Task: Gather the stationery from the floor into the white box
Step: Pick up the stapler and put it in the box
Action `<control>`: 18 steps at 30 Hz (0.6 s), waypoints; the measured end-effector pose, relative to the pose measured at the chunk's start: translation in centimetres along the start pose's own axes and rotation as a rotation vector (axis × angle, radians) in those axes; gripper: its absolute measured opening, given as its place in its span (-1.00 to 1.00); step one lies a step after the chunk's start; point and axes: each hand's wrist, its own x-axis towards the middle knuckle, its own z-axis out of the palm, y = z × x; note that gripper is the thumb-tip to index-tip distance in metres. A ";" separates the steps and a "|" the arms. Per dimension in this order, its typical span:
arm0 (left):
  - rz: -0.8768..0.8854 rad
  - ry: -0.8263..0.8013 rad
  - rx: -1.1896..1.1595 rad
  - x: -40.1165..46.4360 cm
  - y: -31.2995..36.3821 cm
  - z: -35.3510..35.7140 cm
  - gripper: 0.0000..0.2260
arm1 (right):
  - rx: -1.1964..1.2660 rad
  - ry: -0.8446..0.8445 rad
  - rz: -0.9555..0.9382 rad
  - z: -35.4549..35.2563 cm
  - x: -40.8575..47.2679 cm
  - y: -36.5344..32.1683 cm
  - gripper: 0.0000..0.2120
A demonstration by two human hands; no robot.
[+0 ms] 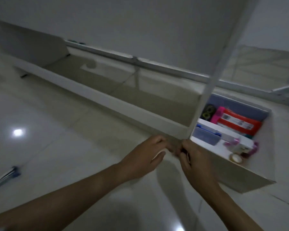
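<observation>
White box (205, 148) edge beside both hands (169, 155).

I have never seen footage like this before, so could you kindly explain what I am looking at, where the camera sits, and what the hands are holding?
There is no machine here. A person wears one wide-angle camera on the head, looking down at their own arms. The left hand and right hand meet above the glossy tiled floor, each with fingers curled around something small; the blur hides what it is. To the right, the white box already holds stationery, including a red packet and a blue-edged clear case. A bundle of pens lies on the floor at far left.
</observation>
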 end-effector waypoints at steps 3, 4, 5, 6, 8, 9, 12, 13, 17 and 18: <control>-0.142 0.042 0.014 -5.3 -3.4 -2.3 -0.80 | 0.018 -0.160 -0.083 4.9 0.4 -2.8 -0.86; -0.184 0.054 0.024 -6.9 -4.4 -2.9 -0.80 | 0.008 -0.216 -0.108 6.4 0.5 -3.6 -0.84; -0.229 0.073 0.036 -8.8 -5.4 -3.7 -0.80 | 0.000 -0.275 -0.142 8.2 0.6 -4.6 -0.83; -0.268 0.093 0.048 -10.6 -6.4 -4.4 -0.81 | -0.002 -0.329 -0.180 10.0 0.6 -5.6 -0.84; -0.338 0.145 0.082 -14.3 -8.4 -5.8 -0.81 | 0.012 -0.423 -0.248 13.3 0.9 -7.7 -0.86; -0.376 0.172 0.098 -15.8 -9.3 -6.3 -0.81 | 0.016 -0.460 -0.276 14.6 1.1 -8.6 -0.87; -0.540 0.269 0.160 -20.8 -12.3 -8.3 -0.82 | 0.020 -0.574 -0.346 19.3 2.0 -11.4 -0.87; -0.584 0.303 0.214 -22.3 -13.3 -8.9 -0.85 | 0.020 -0.609 -0.362 20.7 2.3 -12.2 -0.87; -0.836 0.426 0.421 -27.6 -17.0 -11.4 -0.69 | 0.056 -0.675 -0.362 24.8 3.3 -14.4 -0.87; -0.941 0.438 0.459 -28.9 -17.9 -12.1 -0.62 | 0.065 -0.680 -0.349 25.5 3.4 -14.7 -0.87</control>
